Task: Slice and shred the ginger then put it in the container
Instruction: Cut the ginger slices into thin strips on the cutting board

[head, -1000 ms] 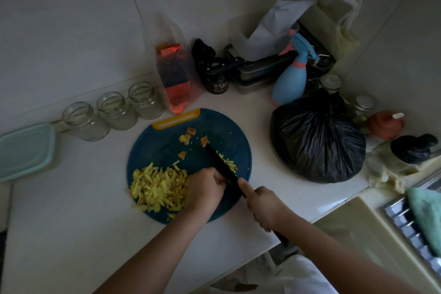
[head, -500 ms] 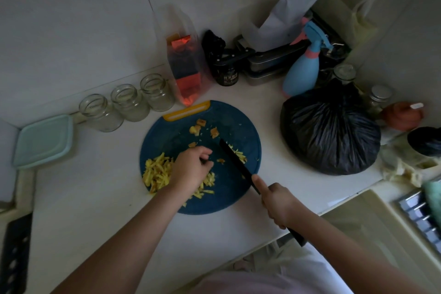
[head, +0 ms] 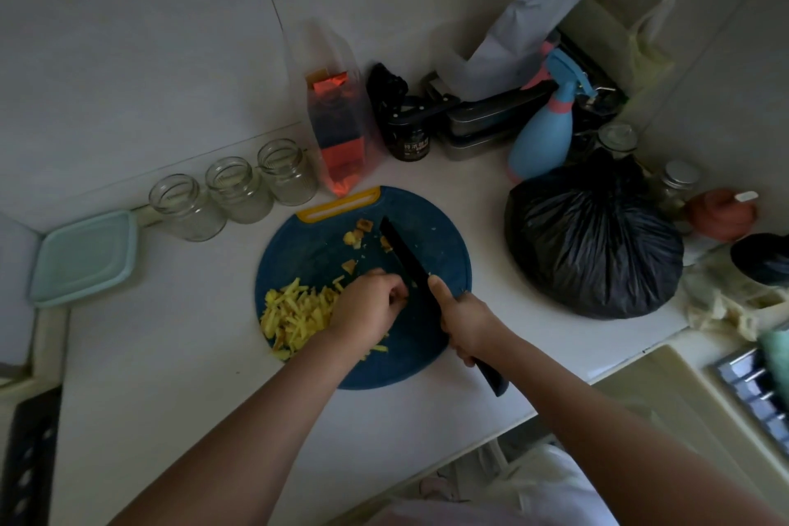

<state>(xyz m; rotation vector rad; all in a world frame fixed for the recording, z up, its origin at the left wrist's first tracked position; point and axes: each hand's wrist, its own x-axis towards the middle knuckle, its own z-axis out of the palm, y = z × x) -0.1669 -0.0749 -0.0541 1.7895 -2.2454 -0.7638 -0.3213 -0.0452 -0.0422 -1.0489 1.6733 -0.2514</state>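
Observation:
A round blue cutting board (head: 307, 252) with a yellow handle lies on the white counter. A heap of yellow ginger shreds (head: 296, 312) covers its left side, and a few ginger scraps (head: 356, 233) lie near its far edge. My left hand (head: 369, 307) rests on the board just right of the heap, fingers curled down close to the blade; what they hold is hidden. My right hand (head: 465, 318) grips the handle of a black knife (head: 403, 252), forefinger along the spine, blade pointing away across the board. A pale green lidded container (head: 83, 258) sits at the far left.
Three empty glass jars (head: 232, 188) stand in a row behind the board. A clear bag with an orange carton (head: 341, 132), a dark jar (head: 410, 141), a blue spray bottle (head: 544, 137) and a tied black bag (head: 593, 239) crowd the back right. A sink edge (head: 666, 406) lies at lower right.
The knife has swung so its blade points further up the board. My left hand moved right, toward the blade, leaving more of the shred heap uncovered.

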